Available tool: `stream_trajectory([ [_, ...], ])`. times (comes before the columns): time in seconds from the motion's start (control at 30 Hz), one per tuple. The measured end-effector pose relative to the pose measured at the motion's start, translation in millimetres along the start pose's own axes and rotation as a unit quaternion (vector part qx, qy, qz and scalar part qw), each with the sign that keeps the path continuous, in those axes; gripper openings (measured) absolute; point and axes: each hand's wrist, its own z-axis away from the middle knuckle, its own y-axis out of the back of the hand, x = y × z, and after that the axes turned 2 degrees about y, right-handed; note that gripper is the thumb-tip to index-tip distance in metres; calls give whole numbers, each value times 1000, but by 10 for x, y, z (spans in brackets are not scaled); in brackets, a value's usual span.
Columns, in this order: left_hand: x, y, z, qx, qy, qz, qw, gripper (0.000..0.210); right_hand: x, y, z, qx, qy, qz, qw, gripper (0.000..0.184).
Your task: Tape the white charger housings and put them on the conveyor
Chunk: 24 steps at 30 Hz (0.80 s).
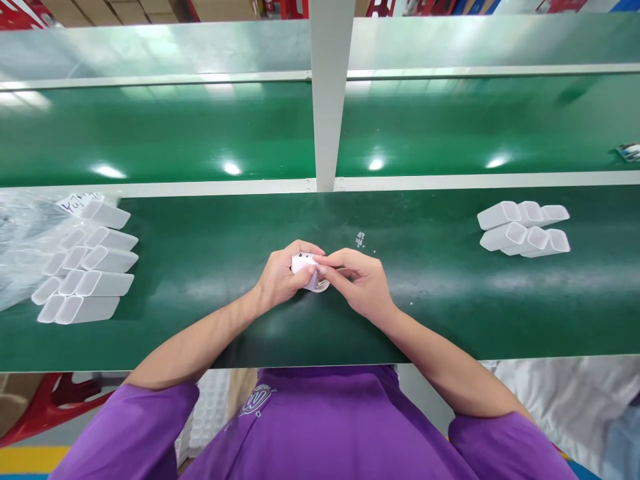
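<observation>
My left hand [283, 272] is wrapped round a white plastic housing [304, 261] with small dark openings on its upper end. At the housing's right edge, the thumb and forefinger of my right hand [361, 280] are pinched together. Whatever lies between those fingertips is too small to make out. Partly hidden beneath both hands, a pale round thing [323, 287], like a roll, rests on the green work surface. A small cluster of tiny clear pieces [360, 239] lies just beyond my right hand.
Stacked white housings [103, 283] stand at the left beside a clear plastic bag [25, 233]. Several more white housings [525, 230] form two rows at the right. A white upright post [330, 100] rises at the back, before a second green surface [175, 133].
</observation>
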Motion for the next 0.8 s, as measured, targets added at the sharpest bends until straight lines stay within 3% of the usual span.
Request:
stream_trajectory([
  [0.13,-14,10,-21,-10,11,-19,1000,35,65,0,-10,-6,-3,4,1000,14],
  [0.33,8,130,-104,-62,17,-66,996,36,175,-4,-80,-17,-77,-86,993,26],
  [0.43,-39,345,-206,-29,38,-80,996,47,170,118,-152,-15,-80,-69,994,40],
  [0.57,-71,869,-520,62,124,-185,973,56,177,432,-291,18,-59,103,993,30],
  [0.63,-42,1153,-743,135,152,-299,932,47,182,585,-356,18,-59,253,965,25],
  [0.7,3,1383,-972,195,170,-383,887,36,175,690,-399,0,-84,399,913,24],
  [0.8,58,1576,-1242,239,193,-399,864,37,146,738,-416,-67,-127,522,841,25],
])
